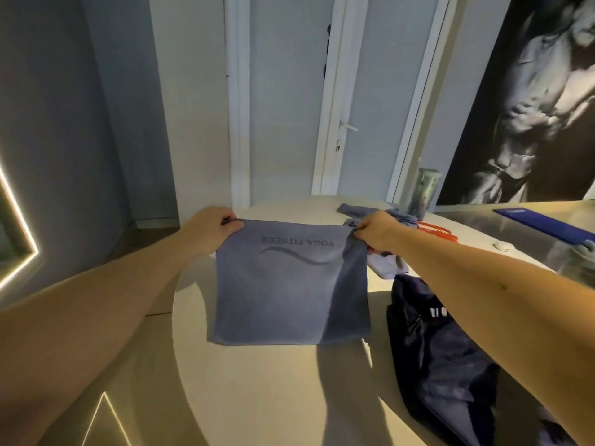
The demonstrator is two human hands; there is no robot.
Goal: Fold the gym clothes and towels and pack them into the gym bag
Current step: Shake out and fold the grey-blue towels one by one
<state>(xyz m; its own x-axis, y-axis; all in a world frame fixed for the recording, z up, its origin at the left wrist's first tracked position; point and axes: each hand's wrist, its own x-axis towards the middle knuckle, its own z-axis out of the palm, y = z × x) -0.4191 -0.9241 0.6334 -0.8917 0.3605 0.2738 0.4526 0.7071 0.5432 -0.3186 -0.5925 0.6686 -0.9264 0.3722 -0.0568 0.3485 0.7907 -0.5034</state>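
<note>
Left hand (209,231), right hand (375,232) pinching towel (283,291) corners, gym bag (444,358) beside

A pale grey wall (80,107) is seen at the left, edged by a lit strip (19,217) bent at an angle. A second lit strip (108,410) is set low at the near left, and a patch of brown floor (154,233) is shown below the wall. Straight ahead, a white door (289,91) with a white handle (348,126) is framed in white. The right wall is covered by a black-and-white mural (531,107) of a bare torso. A round cream table (257,397) is lit warmly, with hard shadows cast on it, and a glossy counter (476,220) is set just beyond it at the right.
</note>
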